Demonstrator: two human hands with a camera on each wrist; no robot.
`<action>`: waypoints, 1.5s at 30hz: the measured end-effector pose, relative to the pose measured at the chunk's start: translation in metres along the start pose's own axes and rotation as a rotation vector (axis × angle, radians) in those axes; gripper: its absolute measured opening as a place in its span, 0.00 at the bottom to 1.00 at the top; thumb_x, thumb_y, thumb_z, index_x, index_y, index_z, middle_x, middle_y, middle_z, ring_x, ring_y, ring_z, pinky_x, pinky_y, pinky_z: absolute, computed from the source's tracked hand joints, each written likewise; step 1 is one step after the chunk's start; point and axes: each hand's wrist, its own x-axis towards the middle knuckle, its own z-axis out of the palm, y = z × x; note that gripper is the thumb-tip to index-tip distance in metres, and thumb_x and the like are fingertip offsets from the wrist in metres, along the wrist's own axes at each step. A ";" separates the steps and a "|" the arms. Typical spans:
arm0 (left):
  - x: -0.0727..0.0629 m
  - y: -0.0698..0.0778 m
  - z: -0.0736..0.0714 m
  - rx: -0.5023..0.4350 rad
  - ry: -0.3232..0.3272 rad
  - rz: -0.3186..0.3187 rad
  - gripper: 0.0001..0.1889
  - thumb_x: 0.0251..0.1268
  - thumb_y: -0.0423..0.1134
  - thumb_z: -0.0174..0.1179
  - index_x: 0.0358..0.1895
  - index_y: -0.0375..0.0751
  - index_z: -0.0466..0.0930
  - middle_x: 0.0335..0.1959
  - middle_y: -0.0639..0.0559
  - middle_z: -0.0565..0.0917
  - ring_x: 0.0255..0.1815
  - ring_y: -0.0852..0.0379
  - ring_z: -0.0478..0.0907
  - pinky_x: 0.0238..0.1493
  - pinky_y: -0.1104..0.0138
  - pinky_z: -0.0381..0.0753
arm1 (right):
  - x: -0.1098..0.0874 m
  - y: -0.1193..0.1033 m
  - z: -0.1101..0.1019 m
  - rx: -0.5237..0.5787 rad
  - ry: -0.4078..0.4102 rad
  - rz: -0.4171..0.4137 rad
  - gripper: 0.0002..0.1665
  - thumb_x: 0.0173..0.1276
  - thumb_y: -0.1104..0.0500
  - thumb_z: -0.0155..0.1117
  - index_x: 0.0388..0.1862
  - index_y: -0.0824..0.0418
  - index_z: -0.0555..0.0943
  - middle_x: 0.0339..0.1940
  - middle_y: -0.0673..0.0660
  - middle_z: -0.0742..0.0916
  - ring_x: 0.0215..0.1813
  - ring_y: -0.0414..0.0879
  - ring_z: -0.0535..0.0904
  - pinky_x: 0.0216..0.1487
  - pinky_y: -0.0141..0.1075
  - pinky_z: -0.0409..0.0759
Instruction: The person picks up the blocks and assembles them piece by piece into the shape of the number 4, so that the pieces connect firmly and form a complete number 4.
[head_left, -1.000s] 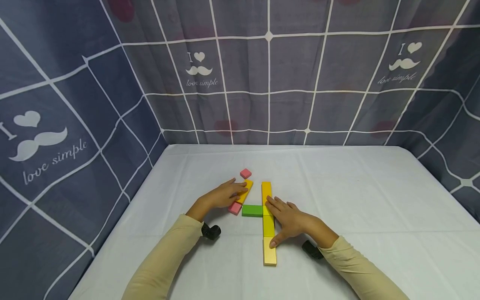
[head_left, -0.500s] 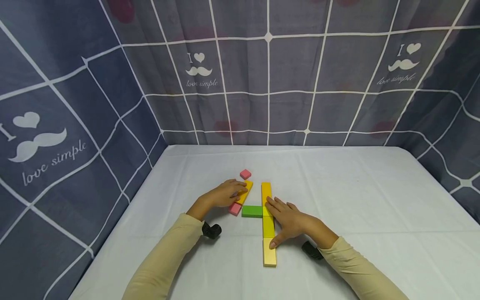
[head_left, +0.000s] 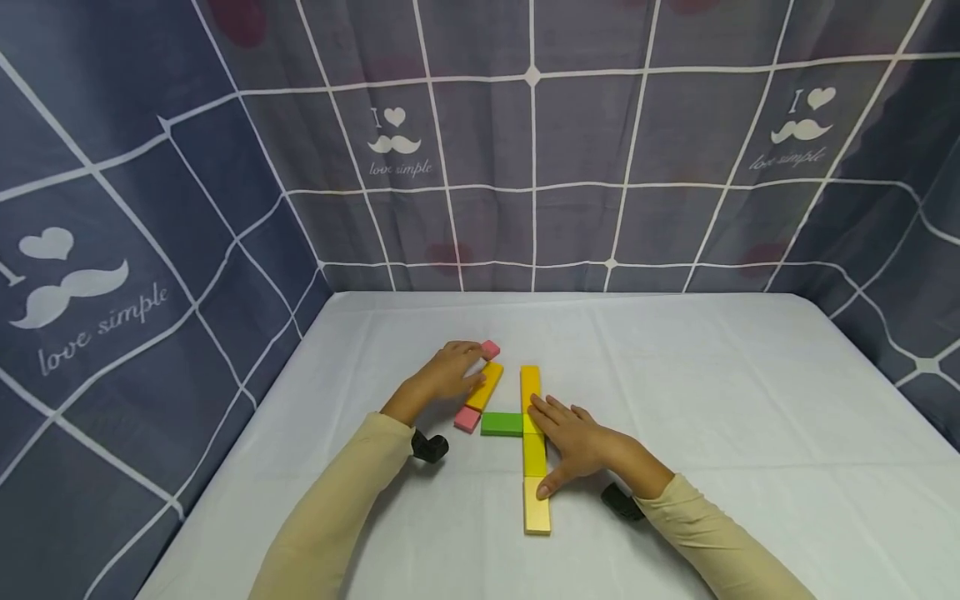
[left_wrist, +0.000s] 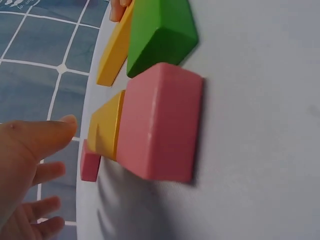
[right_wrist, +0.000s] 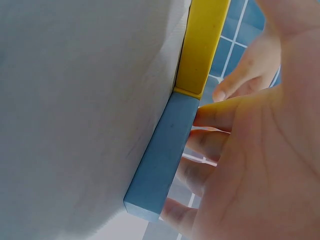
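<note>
My left hand (head_left: pixel 448 372) reaches over the left group of blocks, fingertips right at the far pink block (head_left: pixel 491 349). Beneath that hand lies a slanted orange-yellow block (head_left: pixel 485 386), with a second pink block (head_left: pixel 467 419) at its near end. In the left wrist view the thumb and fingers are spread. My right hand (head_left: pixel 581 442) rests on a straight row of yellow blocks (head_left: pixel 535 454), fingers extended, thumb on the pale yellow block (head_left: pixel 537 518) at the near end. A green block (head_left: pixel 502 424) meets the row's left side.
A white cloth (head_left: pixel 712 375) covers the table, backed by a grey-blue checked curtain (head_left: pixel 577 133). Each wrist carries a black camera, the left one (head_left: pixel 430 448) close over the cloth. The right wrist view shows a bar (right_wrist: pixel 162 155) that looks blue there.
My left hand has lifted off the slanted orange-yellow block and moved slightly away from me, to the far pink block. The right hand and the blocks have kept their places.
</note>
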 end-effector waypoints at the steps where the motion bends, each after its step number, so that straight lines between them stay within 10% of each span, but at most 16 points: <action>1: 0.002 0.000 0.000 -0.002 -0.001 -0.010 0.26 0.66 0.50 0.51 0.65 0.46 0.65 0.68 0.47 0.62 0.69 0.45 0.56 0.69 0.52 0.55 | 0.000 0.000 0.000 0.001 0.000 -0.002 0.71 0.39 0.27 0.66 0.72 0.64 0.48 0.75 0.60 0.49 0.75 0.58 0.42 0.68 0.58 0.48; 14: 0.021 0.001 0.005 0.085 -0.004 -0.046 0.35 0.65 0.57 0.48 0.71 0.45 0.51 0.68 0.43 0.61 0.65 0.41 0.61 0.67 0.52 0.59 | 0.004 -0.005 0.001 -0.009 -0.006 0.007 0.71 0.39 0.27 0.66 0.73 0.63 0.48 0.75 0.59 0.49 0.75 0.56 0.41 0.69 0.57 0.48; 25: 0.027 0.012 0.010 0.223 -0.003 -0.120 0.34 0.64 0.64 0.40 0.67 0.46 0.62 0.62 0.42 0.66 0.59 0.42 0.64 0.64 0.54 0.62 | 0.004 -0.003 0.001 -0.025 -0.006 0.003 0.71 0.39 0.26 0.65 0.73 0.63 0.47 0.75 0.59 0.49 0.75 0.57 0.42 0.68 0.57 0.48; 45: 0.037 0.021 0.008 0.014 -0.148 -0.083 0.44 0.53 0.64 0.55 0.71 0.46 0.53 0.71 0.51 0.58 0.72 0.46 0.51 0.70 0.51 0.52 | 0.001 0.002 -0.001 -0.039 -0.011 0.029 0.71 0.38 0.26 0.65 0.73 0.62 0.47 0.75 0.57 0.49 0.75 0.55 0.42 0.69 0.57 0.49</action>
